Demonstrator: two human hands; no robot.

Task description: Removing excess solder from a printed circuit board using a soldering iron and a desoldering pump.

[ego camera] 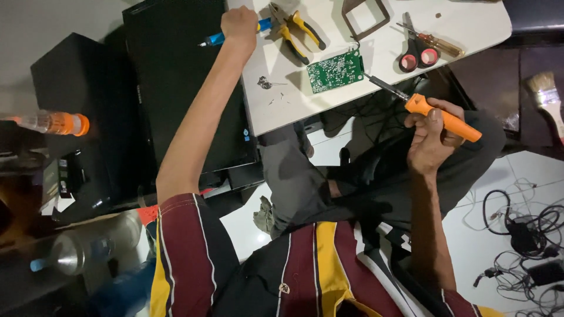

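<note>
green circuit board lying flat near the front edge of the white tabletop, bare copper side hidden. right hand clamped around orange soldering iron, tip touching the board's corner. left hand closed on blue tool by the left edge.

orange soldering iron tilted, blue tool

White surface carries: green circuit board, yellow-handled pliers, scissors (red-ringed handles), screwdriver, solder scraps.
</note>
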